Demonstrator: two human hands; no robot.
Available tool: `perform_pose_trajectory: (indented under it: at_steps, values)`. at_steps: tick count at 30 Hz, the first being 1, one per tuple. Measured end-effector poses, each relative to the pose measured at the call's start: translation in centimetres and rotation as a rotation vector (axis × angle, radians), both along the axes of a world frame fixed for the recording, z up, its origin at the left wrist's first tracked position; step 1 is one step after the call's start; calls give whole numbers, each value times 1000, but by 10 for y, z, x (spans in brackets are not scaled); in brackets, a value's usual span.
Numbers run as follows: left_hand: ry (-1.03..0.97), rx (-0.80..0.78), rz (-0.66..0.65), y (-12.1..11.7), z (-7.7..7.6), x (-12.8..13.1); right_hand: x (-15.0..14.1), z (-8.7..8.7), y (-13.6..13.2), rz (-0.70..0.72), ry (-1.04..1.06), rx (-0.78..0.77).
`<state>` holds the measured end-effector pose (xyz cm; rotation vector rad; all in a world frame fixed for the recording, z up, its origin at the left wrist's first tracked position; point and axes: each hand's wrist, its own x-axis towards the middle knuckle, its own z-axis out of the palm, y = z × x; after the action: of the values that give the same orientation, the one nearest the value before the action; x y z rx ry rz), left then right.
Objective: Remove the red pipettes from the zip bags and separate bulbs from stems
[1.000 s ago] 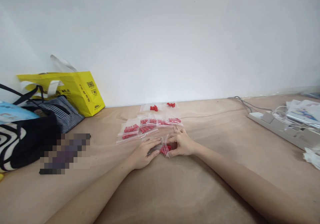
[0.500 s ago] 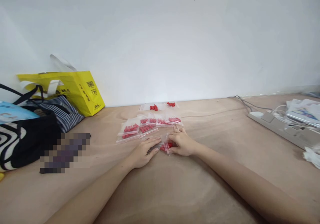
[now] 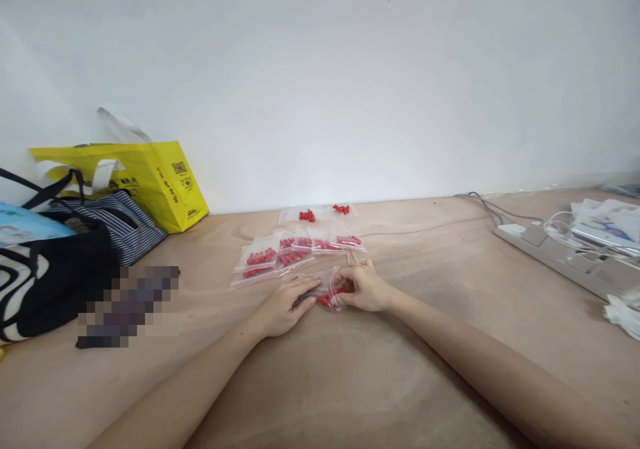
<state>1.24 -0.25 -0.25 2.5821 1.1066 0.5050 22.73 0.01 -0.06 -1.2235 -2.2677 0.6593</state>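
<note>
A clear zip bag [image 3: 334, 279] lies on the table between my hands, with small red pieces [image 3: 325, 300] in or at its mouth. My left hand [image 3: 285, 305] rests flat at the bag's left side, fingers stretched out and thumb apart. From the right, my right hand [image 3: 365, 287] reaches to the bag, its thumb and fingers bent together around red at the bag's edge. Its fingertips are partly hidden by the plastic. Just beyond, several filled zip bags [image 3: 261, 257] of the same red pieces overlap in a row.
Near the wall, loose red pieces [image 3: 307, 216] lie on flat clear bags. A yellow bag [image 3: 187, 199], a striped pouch [image 3: 127, 225] and a black-and-white bag [image 3: 65, 279] stand at left. At right are a power strip [image 3: 550, 259], cables, a white packet [image 3: 607, 225] and a crumpled tissue [image 3: 623, 315].
My right hand has shifted slightly at the bag, and the red pieces by its thumb sit a little further left. My left hand stays nearly in place.
</note>
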Motion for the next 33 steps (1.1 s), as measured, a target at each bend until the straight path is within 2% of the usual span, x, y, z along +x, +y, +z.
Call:
perform_pose_trajectory:
  at_steps: [5, 11, 15, 19, 23, 26, 30, 33]
  values:
    - [8, -4, 3, -1, 2, 1, -4, 1, -1, -2, -29, -50]
    - [15, -9, 11, 0, 1, 0, 6, 7, 1, -6, -39, 34]
    - [41, -12, 36, 0, 1, -1, 24, 13, 4, -18, 105, 19]
    - [70, -19, 49, 0, 2, -2, 56, 12, 7, 31, 313, -102]
    - [82, -15, 46, 0, 3, -1, 94, 0, 5, -192, 515, -153]
    - [87, -9, 42, 0, 2, -1, 114, -10, -2, -364, 580, -193]
    - [77, -5, 39, 1, 1, -1, 122, -18, -9, -539, 564, -233]
    - [69, 2, 34, 2, 0, -1, 114, -22, -11, -572, 484, -204]
